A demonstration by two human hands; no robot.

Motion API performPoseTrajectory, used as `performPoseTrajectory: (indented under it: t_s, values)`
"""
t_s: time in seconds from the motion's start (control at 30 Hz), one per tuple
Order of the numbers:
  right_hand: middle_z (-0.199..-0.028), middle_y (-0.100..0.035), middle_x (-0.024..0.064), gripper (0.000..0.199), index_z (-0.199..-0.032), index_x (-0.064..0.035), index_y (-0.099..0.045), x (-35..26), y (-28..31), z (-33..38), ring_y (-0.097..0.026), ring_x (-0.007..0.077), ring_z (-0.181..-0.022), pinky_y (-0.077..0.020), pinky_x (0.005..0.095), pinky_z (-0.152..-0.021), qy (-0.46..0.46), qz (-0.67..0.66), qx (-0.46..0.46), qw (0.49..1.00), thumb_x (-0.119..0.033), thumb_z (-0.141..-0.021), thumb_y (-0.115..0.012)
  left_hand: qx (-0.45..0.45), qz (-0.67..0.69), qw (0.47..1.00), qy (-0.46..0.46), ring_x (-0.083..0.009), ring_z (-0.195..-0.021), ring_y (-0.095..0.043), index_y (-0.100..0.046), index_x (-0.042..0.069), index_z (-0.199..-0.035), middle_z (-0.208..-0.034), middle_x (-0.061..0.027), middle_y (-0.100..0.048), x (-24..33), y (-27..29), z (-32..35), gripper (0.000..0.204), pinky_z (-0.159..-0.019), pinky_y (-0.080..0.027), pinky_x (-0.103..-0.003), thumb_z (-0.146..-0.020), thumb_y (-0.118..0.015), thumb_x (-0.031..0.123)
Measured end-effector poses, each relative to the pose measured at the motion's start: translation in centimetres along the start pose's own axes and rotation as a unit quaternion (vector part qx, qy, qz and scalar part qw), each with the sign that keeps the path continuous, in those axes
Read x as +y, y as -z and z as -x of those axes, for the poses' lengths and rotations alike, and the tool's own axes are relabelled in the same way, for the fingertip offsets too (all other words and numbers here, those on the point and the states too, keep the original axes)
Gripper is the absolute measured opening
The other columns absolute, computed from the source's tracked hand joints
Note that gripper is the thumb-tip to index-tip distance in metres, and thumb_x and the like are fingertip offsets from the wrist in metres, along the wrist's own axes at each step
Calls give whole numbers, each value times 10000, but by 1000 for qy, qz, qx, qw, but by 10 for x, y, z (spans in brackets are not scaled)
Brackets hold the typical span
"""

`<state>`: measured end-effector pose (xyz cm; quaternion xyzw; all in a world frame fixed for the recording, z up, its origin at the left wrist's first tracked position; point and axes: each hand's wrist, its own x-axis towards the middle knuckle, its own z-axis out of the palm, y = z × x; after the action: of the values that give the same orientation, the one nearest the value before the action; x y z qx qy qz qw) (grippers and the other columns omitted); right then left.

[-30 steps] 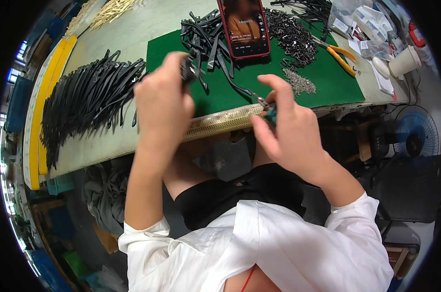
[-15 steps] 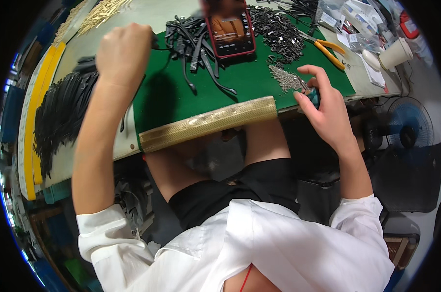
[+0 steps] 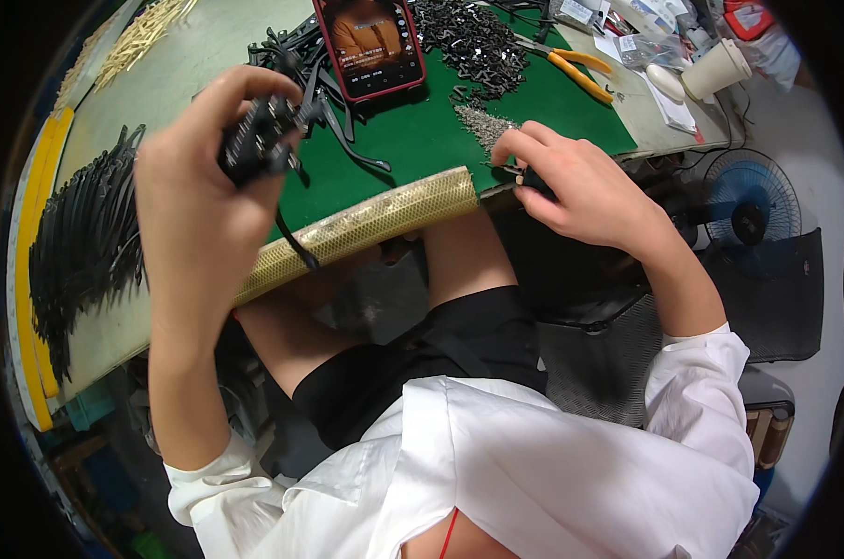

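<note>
My left hand, raised over the left part of the green mat, is closed round a bundle of black eyeglass temples. Their metal-fitted ends point toward the middle, and one curved tip hangs below the hand. My right hand is closed on a small tool with a dark handle, probably a screwdriver; most of it is hidden by the fingers. Its fingertips are beside a heap of tiny silvery screws. More loose black temples lie beyond my left hand, around the phone.
A phone in a red case stands at the back. Behind the screws lies a pile of small black parts, with yellow-handled pliers beside it. A gold mesh-patterned roll lines the front edge. Many temples lie at left.
My left hand has turned and come nearer, bringing the bundle of temples into sight. The right hand's fingers have closed in around the tool. The whole view has shifted, moving the table leftward.
</note>
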<state>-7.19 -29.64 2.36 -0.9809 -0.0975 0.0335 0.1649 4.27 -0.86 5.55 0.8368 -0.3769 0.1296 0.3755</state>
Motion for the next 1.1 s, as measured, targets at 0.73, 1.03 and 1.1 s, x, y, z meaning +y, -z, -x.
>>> performPoseTrajectory:
  t_s: [0.73, 1.03, 1.1]
  values:
    - [-1029, -621, 171, 259, -1116, -55, -546, -6, -4, -6, -641, 375, -904, -511, 453, -801, -33, 21, 22, 999, -75, -860, -578, -79, 134, 984, 92, -51, -664, -475, -637, -20, -1081, -731, -9, -553, 0, -21, 32, 266, -600, -381, -219, -820, -680, 4]
    - [-1020, -626, 180, 275, -1148, -69, -555, -10, -4, -23, -639, 379, -904, -504, 448, -808, -31, 50, 1, 998, -105, -876, -579, -30, 263, 959, 104, -58, -777, -574, -616, -25, -1140, -953, -29, -660, -8, -27, 42, 273, -725, -473, -212, -868, -646, -31]
    - [-997, -631, 193, 268, -1142, -65, -562, -13, -3, -25, -642, 384, -897, -506, 456, -801, -34, 56, 0, 998, -112, -878, -567, -13, 297, 948, 114, -78, -777, -625, -614, -31, -1095, -926, -58, -684, 0, -23, 42, 246, -735, -500, -226, -854, -645, -63]
